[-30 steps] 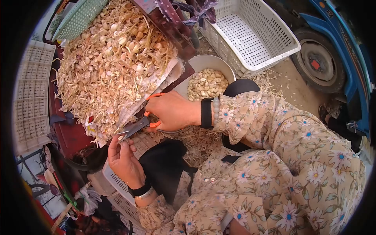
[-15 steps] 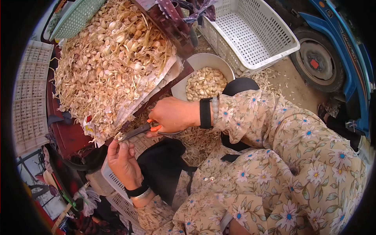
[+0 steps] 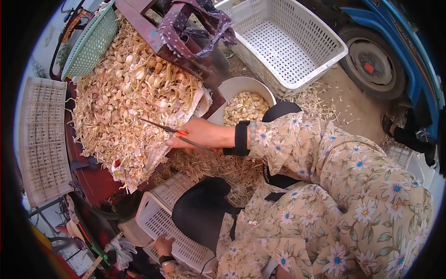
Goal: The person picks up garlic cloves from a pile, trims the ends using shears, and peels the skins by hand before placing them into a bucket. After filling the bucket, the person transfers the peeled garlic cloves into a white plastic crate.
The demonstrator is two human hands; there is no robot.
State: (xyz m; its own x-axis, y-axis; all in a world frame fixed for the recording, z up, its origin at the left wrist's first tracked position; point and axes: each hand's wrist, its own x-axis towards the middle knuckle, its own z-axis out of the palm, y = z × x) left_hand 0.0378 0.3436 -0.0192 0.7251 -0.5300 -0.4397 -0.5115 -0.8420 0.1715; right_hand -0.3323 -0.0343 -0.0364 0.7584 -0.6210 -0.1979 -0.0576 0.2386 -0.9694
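My right hand [image 3: 197, 135] grips orange-handled scissors [image 3: 162, 126], blades closed and pointing left over a big heap of garlic bulbs and dry stalks [image 3: 125, 97] on a red table. My left hand [image 3: 163, 245] is low at the bottom, beside a white plastic crate [image 3: 160, 218] under the table edge; whether it holds anything I cannot make out. A white bowl of trimmed garlic cloves [image 3: 245, 106] sits just behind my right wrist.
A large white perforated crate [image 3: 283, 39] stands at the top right near a blue vehicle's wheel [image 3: 369, 67]. A green basket [image 3: 90, 44] leans at the heap's top left. A white tray [image 3: 42, 139] lies at the left. Stalk cuttings litter the ground.
My right hand lifted the scissors from the table edge up onto the heap. My left hand dropped from the blades down to the crate below.
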